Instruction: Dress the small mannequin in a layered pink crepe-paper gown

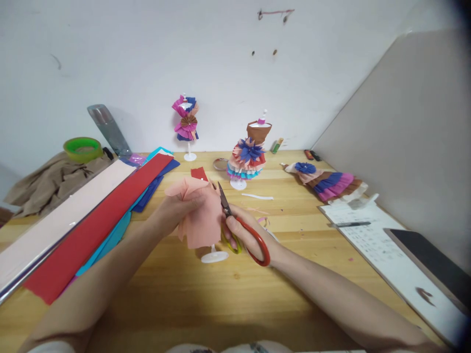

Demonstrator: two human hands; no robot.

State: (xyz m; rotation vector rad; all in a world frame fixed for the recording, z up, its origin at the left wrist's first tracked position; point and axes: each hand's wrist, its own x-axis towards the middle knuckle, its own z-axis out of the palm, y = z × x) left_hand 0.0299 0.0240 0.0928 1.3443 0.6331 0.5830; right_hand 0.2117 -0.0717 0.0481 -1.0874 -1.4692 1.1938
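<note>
Pale pink crepe paper hangs in folds over a small white dress stand, whose round base shows below it. My left hand is closed on the paper's left side, thumb on top. Scissors with red and yellow handles are in my right hand, their blades slightly apart and pointing up beside the paper's right edge. Whether the blades touch the paper I cannot tell. A red paper piece sticks up behind the pink paper.
Long paper strips, red among them, lie at left near a green tape roll and a bottle. Dressed miniature mannequins stand at the back. Another paper dress, a written sheet and a dark tablet lie right.
</note>
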